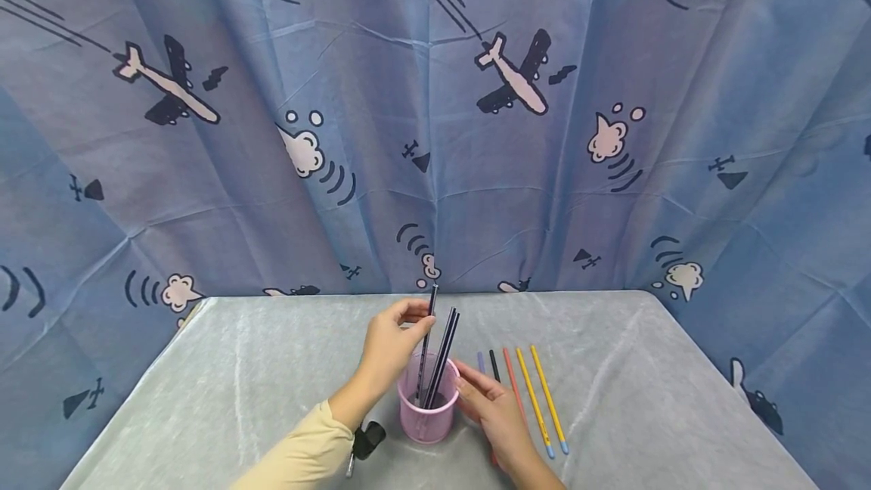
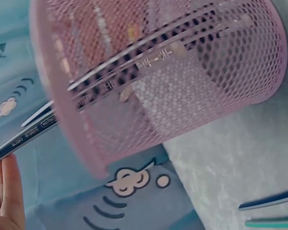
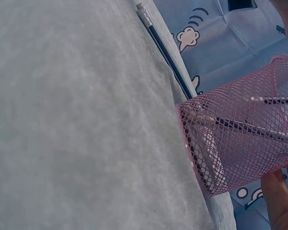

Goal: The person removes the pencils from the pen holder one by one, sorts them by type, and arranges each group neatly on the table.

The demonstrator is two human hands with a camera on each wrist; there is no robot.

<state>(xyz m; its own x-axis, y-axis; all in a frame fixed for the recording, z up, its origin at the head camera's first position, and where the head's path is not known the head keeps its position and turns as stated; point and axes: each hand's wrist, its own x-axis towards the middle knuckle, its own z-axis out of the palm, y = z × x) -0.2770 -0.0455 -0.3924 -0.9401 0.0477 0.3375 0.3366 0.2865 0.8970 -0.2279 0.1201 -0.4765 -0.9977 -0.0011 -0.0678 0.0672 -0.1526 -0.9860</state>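
My left hand (image 1: 391, 342) pinches a dark pencil (image 1: 425, 350) near its upper end. The pencil stands nearly upright, its lower part inside a pink mesh pen cup (image 1: 426, 426). Other dark pencils (image 1: 444, 350) lean to the right in the same cup. Around the cup's right side, my right hand (image 1: 500, 418) holds it with thumb and fingers. Through the mesh in the left wrist view, a pencil's eraser end (image 2: 158, 57) shows low in the cup. Fingers (image 3: 276, 194) touch the cup's side in the right wrist view.
Right of the cup lie a purple pencil (image 1: 481, 361), a black pencil (image 1: 494, 365), a red pencil (image 1: 512, 376) and two yellow pencils (image 1: 535, 403). A black object (image 1: 370, 440) sits by the left wrist. Another eraser-tipped pencil (image 3: 161, 43) lies on the grey cloth (image 3: 77, 120).
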